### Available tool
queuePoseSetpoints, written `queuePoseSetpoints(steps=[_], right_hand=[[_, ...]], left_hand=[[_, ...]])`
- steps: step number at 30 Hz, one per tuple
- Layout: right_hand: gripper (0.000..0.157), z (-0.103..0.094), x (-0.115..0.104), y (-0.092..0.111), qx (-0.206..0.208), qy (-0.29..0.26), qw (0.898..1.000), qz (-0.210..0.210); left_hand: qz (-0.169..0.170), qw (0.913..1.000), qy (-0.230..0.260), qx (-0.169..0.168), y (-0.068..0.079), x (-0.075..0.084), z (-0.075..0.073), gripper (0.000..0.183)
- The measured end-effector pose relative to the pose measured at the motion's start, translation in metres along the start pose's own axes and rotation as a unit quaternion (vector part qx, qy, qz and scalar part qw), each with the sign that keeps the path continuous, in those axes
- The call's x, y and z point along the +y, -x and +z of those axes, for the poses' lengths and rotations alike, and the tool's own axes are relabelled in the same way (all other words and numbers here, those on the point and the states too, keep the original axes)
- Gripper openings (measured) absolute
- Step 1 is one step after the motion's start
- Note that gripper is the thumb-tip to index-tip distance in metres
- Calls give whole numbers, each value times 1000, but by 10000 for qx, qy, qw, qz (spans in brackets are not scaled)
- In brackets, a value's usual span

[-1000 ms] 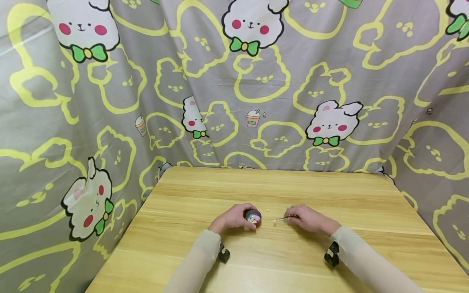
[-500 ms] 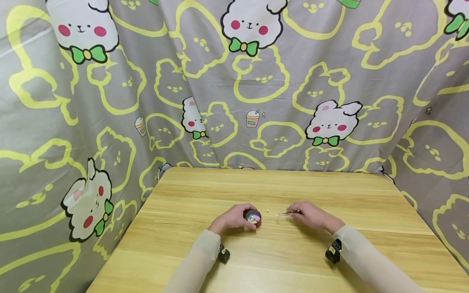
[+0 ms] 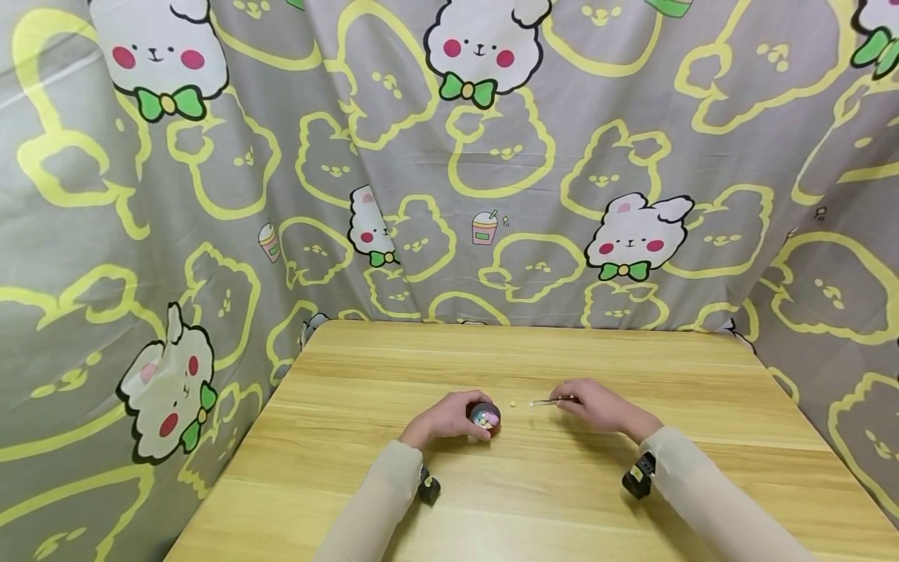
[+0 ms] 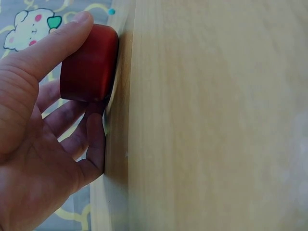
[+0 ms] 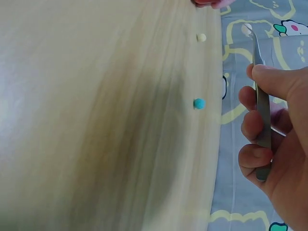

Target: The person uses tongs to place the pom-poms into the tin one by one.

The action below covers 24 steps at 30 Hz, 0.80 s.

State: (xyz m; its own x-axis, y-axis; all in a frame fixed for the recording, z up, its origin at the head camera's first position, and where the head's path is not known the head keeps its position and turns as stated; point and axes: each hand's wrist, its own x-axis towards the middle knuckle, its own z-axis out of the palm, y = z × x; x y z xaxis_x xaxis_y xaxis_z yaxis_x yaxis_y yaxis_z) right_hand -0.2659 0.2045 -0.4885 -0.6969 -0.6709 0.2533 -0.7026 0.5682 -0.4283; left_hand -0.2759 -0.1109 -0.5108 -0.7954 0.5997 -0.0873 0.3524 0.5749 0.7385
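Observation:
My left hand (image 3: 448,415) grips a small round red tin (image 4: 89,65) by its side, thumb and fingers around it. In the head view the tin's open top faces me, with several pastel balls (image 3: 485,420) inside. My right hand (image 3: 597,407) pinches silver tweezers (image 5: 263,110) that point left toward the tin. At their bent tip they hold a pale ball (image 5: 247,30), raised off the table. A pale yellow ball (image 3: 513,403) lies between tin and tweezers. A teal ball (image 5: 199,103) rests on the table near my right hand, which hides it in the head view.
The wooden table (image 3: 449,499) has its far edge against a grey curtain (image 3: 421,156) printed with cartoon animals. The curtain also hangs along both sides. A small black camera (image 3: 639,478) is strapped at my right wrist, another (image 3: 429,485) at the left.
My right hand has moved away from me, carrying the tweezers and the pale ball with it, and now covers the teal ball. My left hand and the tin have stayed still.

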Motion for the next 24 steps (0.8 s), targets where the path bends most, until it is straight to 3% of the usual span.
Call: queuePoseSetpoints(steps=[4,24], right_hand=[[16,-3,-3,-4,-112,-123,9998,147],[17,-5,-20,-28,-298,0,9996,36]], left_hand=[[10,10000,-4,3,0,0,0,48],[44,9999,-106,-25,0,1,-2,50]])
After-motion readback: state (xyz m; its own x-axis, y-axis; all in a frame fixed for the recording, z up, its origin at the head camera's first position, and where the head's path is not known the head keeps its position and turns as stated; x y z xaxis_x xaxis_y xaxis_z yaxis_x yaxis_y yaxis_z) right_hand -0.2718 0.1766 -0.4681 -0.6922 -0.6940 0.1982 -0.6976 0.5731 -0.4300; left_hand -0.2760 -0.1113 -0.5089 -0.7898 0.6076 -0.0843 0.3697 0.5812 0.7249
